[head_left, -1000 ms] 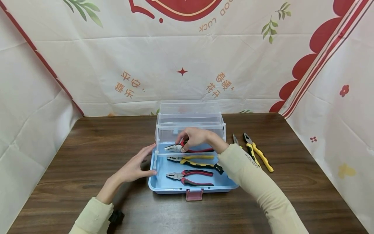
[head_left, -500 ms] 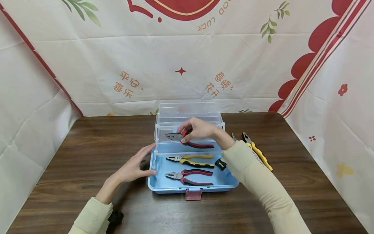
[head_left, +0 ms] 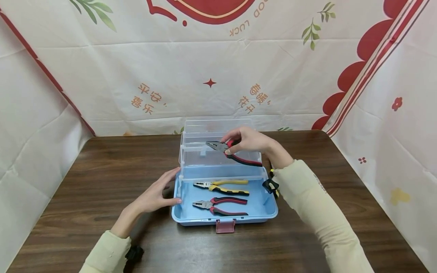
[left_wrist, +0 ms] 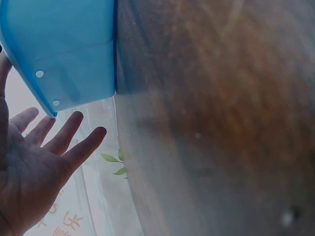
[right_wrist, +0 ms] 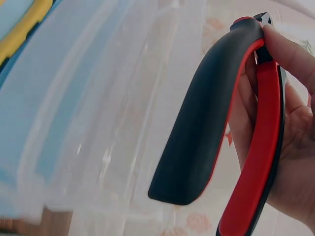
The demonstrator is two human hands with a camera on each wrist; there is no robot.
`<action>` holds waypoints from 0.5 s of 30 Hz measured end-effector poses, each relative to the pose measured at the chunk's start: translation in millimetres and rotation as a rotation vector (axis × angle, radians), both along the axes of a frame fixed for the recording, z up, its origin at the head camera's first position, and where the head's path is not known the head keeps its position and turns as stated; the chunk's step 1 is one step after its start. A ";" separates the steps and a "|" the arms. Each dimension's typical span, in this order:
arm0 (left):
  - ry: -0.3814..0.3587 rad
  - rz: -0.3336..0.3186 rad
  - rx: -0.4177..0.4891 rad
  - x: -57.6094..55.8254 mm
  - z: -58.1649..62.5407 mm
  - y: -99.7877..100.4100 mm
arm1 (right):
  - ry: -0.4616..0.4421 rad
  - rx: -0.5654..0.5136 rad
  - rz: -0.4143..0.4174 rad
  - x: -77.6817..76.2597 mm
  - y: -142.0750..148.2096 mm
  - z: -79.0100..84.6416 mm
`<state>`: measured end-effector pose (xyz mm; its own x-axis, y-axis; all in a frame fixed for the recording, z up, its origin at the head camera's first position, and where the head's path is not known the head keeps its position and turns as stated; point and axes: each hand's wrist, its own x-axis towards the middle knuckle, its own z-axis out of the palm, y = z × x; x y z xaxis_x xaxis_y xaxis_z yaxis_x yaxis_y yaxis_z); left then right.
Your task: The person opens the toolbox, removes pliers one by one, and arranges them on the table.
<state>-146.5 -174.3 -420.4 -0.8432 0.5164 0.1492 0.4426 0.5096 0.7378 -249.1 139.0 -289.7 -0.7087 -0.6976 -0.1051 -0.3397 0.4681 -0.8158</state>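
Observation:
In the head view my right hand (head_left: 252,141) holds a pair of combination pliers (head_left: 244,161) with red-and-black handles, raised in front of the clear lid (head_left: 218,125). Its thumb and fingers pinch the pliers near the pivot, the grey nose pointing left; in the right wrist view the handles (right_wrist: 211,113) hang apart. Below is a light blue toolbox (head_left: 201,220). Yellow-and-black pliers (head_left: 213,187) and another red-and-black pair (head_left: 227,212) lie in it. My left hand (head_left: 151,198) rests against the box's left rim, its fingers spread (left_wrist: 88,147) in the left wrist view.
Yellow-and-black pliers (head_left: 275,194) on the table right of the box are mostly hidden by the right sleeve (head_left: 307,193). A reddish latch (head_left: 225,226) hangs from the box front. A printed white cloth (head_left: 164,68) stands behind the brown table (head_left: 129,155).
My right hand has lifted the red-and-black pliers up out of the box and shifted slightly right. The left hand has stayed on the rim. The sleeve now covers the pliers on the table.

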 end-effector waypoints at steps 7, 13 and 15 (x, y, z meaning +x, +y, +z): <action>0.004 0.002 0.001 0.3 -0.5 -1.3 | 0.026 0.035 -0.082 -3.3 32.1 2.9; 0.000 -0.001 0.004 0.4 -0.5 -0.5 | 0.054 0.051 -0.170 -4.9 67.6 -2.3; -0.001 -0.003 0.005 0.4 -0.4 0.0 | 0.051 0.060 -0.204 -4.5 79.9 -3.6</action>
